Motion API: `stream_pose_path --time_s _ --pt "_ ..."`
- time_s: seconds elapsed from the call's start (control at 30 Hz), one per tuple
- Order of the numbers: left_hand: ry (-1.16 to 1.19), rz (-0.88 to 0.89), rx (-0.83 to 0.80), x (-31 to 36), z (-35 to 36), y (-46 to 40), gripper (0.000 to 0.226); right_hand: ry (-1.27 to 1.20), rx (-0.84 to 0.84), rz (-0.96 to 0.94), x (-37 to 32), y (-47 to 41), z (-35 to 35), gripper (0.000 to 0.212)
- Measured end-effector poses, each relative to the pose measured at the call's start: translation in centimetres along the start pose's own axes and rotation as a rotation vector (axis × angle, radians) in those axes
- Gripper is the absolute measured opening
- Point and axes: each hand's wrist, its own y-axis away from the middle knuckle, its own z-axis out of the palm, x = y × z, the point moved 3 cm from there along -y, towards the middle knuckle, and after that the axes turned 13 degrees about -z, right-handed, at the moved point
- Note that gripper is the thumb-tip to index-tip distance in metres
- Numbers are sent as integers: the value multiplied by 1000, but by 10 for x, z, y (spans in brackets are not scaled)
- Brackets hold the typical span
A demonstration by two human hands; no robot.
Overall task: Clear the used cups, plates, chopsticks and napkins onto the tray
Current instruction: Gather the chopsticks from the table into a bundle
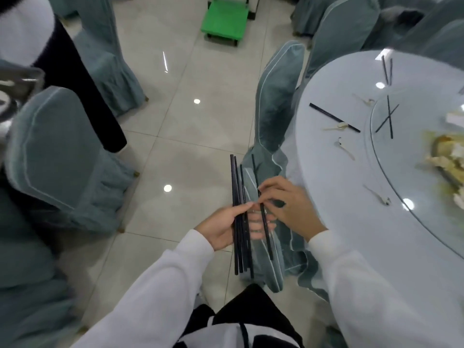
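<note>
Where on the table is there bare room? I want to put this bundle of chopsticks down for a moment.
Free: the table rim strip nearest you, between the edge and the spoon. Crowded: farther along, where chopsticks and more spoons lie, and the glass turntable, which carries crossed chopsticks and food scraps.

- Glossy pale grey tiled floor (175,126) reflecting round ceiling lights.
- Chairs in grey-green fabric covers with white piping (278,96) standing around.
- Round table with pale blue glass top (334,172) at right.
- Green flat trolley (226,18) at far end.
</note>
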Motion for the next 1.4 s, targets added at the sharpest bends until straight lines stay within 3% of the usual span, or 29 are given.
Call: stream_pose_path --time_s 0.13,0.3,0.47,0.7,0.97,1.03,1.2,1.4 --pt "24 91 21 9 -23 37 41 64 -48 -36 -25 -40 20 14" --pt "45 184 71 25 -51 63 34 129 -50 -127 -36 -83 40 6" --pt "-9 194 138 50 -74 69 33 182 -48 -163 -27 -110 60 19" --pt "-46 176 166 117 -102 44 25 46 -21 -20 33 -158 73 19" --pt "-86 39 211 223 -114 -5 34 -32 68 137 117 -206 59 11" --pt "-122 14 207 250 -105 -27 33 -74 123 214 140 -212 43 19" --pt "-178 -50 187 293 -79 -71 33 -154 230 332 178 -205 15 16" --pt "-165 -122 107 328 -49 -118 31 -304 489 500 207 -179 -16 20"
